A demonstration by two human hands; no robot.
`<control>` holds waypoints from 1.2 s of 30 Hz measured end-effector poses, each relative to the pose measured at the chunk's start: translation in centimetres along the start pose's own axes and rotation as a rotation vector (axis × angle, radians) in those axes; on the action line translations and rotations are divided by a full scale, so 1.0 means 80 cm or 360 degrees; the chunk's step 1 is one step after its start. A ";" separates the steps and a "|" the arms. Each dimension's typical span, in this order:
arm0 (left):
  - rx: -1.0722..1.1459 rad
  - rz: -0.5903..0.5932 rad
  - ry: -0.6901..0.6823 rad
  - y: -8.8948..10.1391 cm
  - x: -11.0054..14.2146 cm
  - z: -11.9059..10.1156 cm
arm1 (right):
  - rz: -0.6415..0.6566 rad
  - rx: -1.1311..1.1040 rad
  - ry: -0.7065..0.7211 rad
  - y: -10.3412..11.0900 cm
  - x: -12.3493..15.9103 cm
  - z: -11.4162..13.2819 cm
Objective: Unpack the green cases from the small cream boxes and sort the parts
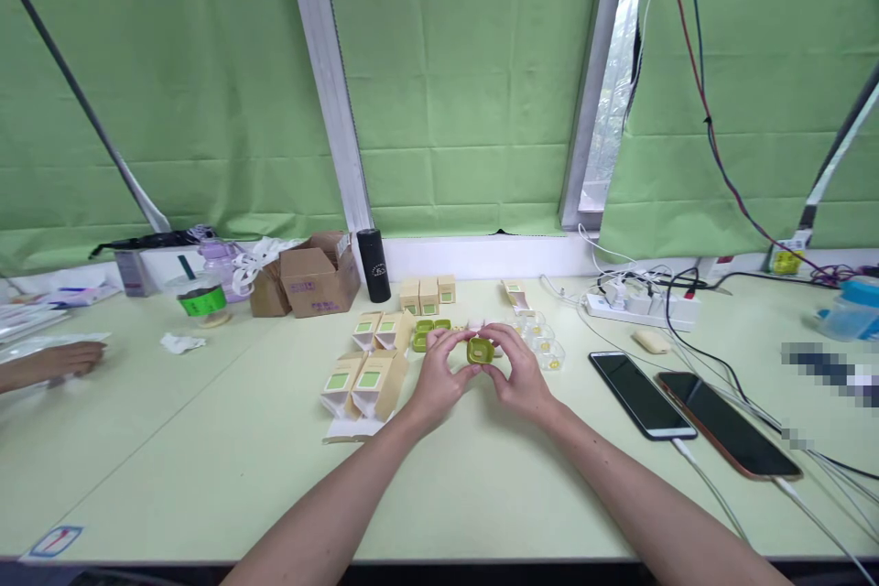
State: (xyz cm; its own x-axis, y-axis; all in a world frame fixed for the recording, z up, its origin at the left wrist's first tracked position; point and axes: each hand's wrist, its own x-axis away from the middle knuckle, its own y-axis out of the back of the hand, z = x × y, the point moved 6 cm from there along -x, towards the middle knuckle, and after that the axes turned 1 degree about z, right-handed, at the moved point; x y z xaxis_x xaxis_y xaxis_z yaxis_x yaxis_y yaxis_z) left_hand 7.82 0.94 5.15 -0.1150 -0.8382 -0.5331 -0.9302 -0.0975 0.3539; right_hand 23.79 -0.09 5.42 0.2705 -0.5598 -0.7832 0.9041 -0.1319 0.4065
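Both my hands meet over the middle of the pale green table. My left hand and my right hand pinch a small green square case between fingertips, held just above the tabletop. Just beyond it lie more green cases and several clear plastic trays. To the left of my left hand lie opened tan cartons with green labels, and three closed ones stand upright farther back.
Two phones on cables lie at right, behind them a white power strip. A black bottle, a cardboard box and a lidded drink cup stand at the back left. Another person's hand rests at far left.
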 end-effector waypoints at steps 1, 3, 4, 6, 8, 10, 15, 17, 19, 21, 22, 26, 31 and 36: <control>-0.0014 0.0000 -0.0004 0.000 -0.001 -0.001 | 0.0000 0.0022 0.0023 0.001 0.000 0.001; -0.0040 0.0002 -0.0008 0.000 -0.001 -0.004 | -0.0002 0.0049 0.0054 0.002 -0.001 0.003; -0.0050 -0.0001 -0.0007 0.001 -0.002 -0.005 | -0.0006 0.0055 0.0064 0.003 -0.001 0.004; -0.0067 -0.0015 0.0001 0.001 -0.002 -0.006 | -0.0028 0.0064 0.0080 0.006 -0.001 0.005; -0.0084 -0.0036 -0.0003 0.002 -0.001 -0.007 | -0.0073 0.0103 0.0095 0.009 -0.001 0.007; -0.0111 -0.0060 -0.0026 0.003 0.000 -0.008 | -0.0140 0.0197 0.0113 0.012 -0.001 0.009; -0.0190 -0.0044 -0.0141 0.000 0.002 -0.011 | -0.0193 0.0497 0.0150 0.013 -0.001 0.012; -0.0223 -0.0020 -0.0203 -0.002 0.003 -0.013 | -0.0169 0.0568 0.0149 0.011 -0.002 0.012; -0.0251 -0.0004 -0.0263 -0.004 0.005 -0.016 | -0.0159 0.0603 0.0149 0.010 -0.002 0.011; -0.0275 0.0004 -0.0311 -0.005 0.007 -0.018 | -0.0163 0.0619 0.0154 0.009 -0.002 0.011; -0.0285 0.0005 -0.0326 -0.006 0.008 -0.018 | -0.0166 0.0624 0.0156 0.009 -0.001 0.010; -0.0327 0.0011 -0.0341 -0.007 0.010 -0.018 | -0.0176 0.0630 0.0165 0.008 0.000 0.008; -0.0374 0.0036 -0.0382 -0.008 0.012 -0.018 | -0.0167 0.0623 0.0152 0.006 0.000 0.007; -0.0428 0.0016 -0.0425 -0.008 0.012 -0.019 | -0.0154 0.0627 0.0119 0.005 0.000 0.006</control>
State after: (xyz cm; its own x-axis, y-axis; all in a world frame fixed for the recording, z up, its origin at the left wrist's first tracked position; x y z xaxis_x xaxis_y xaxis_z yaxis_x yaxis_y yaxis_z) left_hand 8.81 -0.58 5.59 -0.2435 -0.6737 -0.6978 -0.8079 -0.2572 0.5302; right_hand 23.97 -0.53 5.85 0.2267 -0.4705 -0.8528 0.7348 -0.4920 0.4668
